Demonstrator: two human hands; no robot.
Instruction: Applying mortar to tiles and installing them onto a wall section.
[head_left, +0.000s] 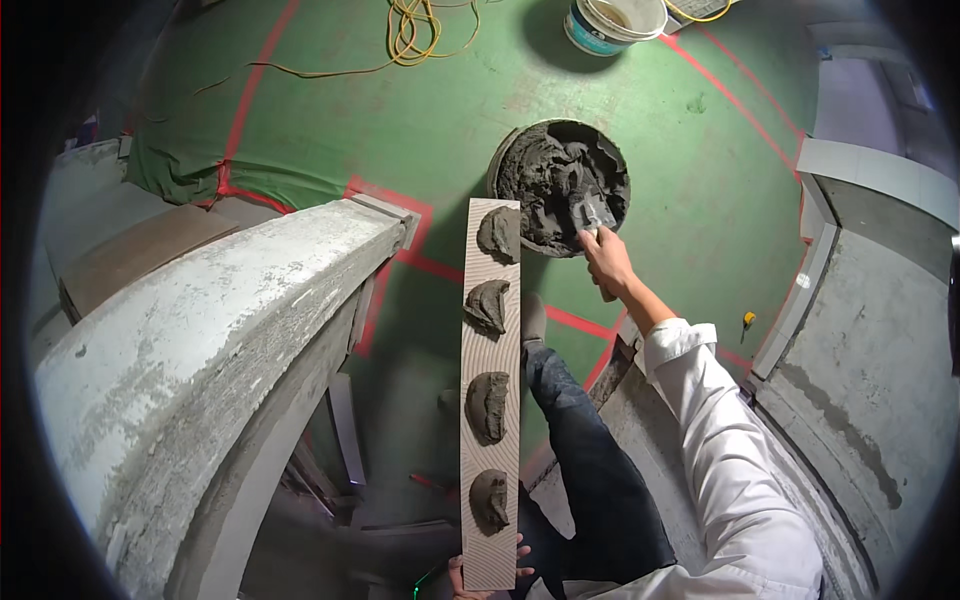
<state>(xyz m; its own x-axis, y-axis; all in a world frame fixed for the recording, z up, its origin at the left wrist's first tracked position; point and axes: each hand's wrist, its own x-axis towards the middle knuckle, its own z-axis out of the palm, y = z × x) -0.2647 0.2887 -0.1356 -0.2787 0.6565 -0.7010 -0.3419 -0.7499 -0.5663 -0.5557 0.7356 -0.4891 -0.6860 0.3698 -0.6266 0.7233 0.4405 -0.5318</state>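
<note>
My right hand [606, 262] is closed round the handle of a trowel [595, 212]. The trowel's metal blade is down in the dark grey mortar [545, 185] inside a round bucket [495, 170]. My left hand [457, 578] grips the near end of a long, narrow tile strip [492, 352], with fingers showing at both edges and the rest hidden beneath. The strip's ribbed face is up, and its far end reaches the bucket's left side. Several separate lumps of mortar [489, 407] sit in a row along it.
A rough concrete ledge [240, 270] runs along the left, and a pale wall or ledge [850, 340] curves along the right. Green sheeting with red tape covers the floor [330, 130]. A white bucket [612, 25] and a yellow cable [412, 35] lie beyond.
</note>
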